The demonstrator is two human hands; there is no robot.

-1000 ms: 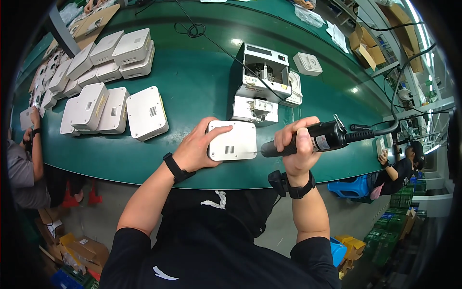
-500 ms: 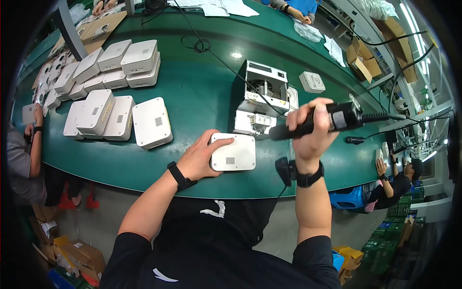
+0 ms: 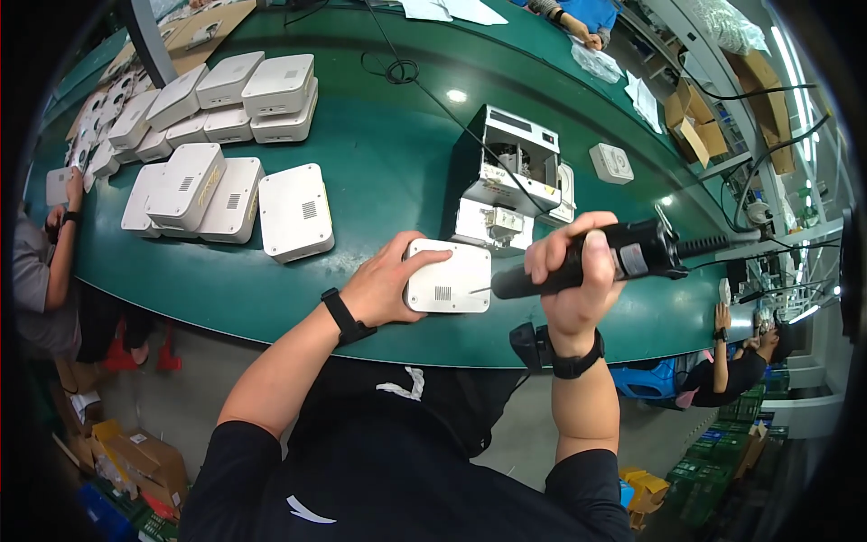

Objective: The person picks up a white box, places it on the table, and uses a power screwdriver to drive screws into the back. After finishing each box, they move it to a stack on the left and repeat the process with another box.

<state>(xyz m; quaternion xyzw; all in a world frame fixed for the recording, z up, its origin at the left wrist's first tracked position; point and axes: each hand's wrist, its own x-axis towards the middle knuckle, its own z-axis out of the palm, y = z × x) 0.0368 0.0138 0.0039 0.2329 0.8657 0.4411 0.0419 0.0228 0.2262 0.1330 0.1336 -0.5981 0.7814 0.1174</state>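
Observation:
A white plastic box (image 3: 424, 294) with rounded corners and a slotted vent lies on the green bench in front of me. My left hand (image 3: 386, 282) is closed on its left side, thumb across the top face. My right hand (image 3: 578, 285) grips a black corded electric screwdriver (image 3: 637, 248), tilted so that its thin bit points left over the box's right half. Whether the bit touches the box, I cannot tell. Just beyond the box stands a black-and-white screw feeder (image 3: 515, 172) with an open top.
Similar white boxes (image 3: 226, 86) are stacked at the left, and a single one (image 3: 296, 212) lies nearer. A small white unit (image 3: 612, 163) sits right of the feeder. A dark cable (image 3: 433, 108) crosses the bench. Co-workers sit at both sides and across.
The screwdriver has come down and away from the feeder's front toward the box, and its bit now shows over the box. My left hand keeps its hold. The whole view has shifted slightly.

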